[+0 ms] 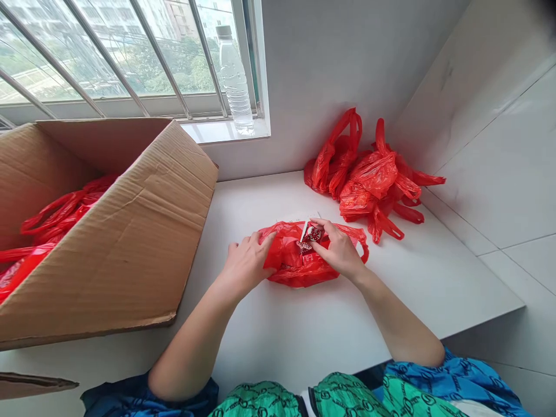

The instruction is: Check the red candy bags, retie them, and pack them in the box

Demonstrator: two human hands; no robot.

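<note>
A red plastic bag point(299, 275) lies on the white tabletop in front of me, its mouth spread open and one handle loop at its right end. My left hand point(248, 260) is at the bag's left side, thumb and forefinger around its edge. Between the thumb and fingers of my right hand point(341, 249) is a small white and dark-red printed packet point(313, 233), held over the bag's opening. Another dark-patterned piece shows just below that packet; whether it is separate, I cannot tell.
At left stands a large open cardboard box point(125, 255) with red plastic bags point(65, 217) inside. Several filled red bags point(373, 179) are heaped at the back right against the wall. A clear water bottle point(237, 87) stands on the sill by the barred window.
</note>
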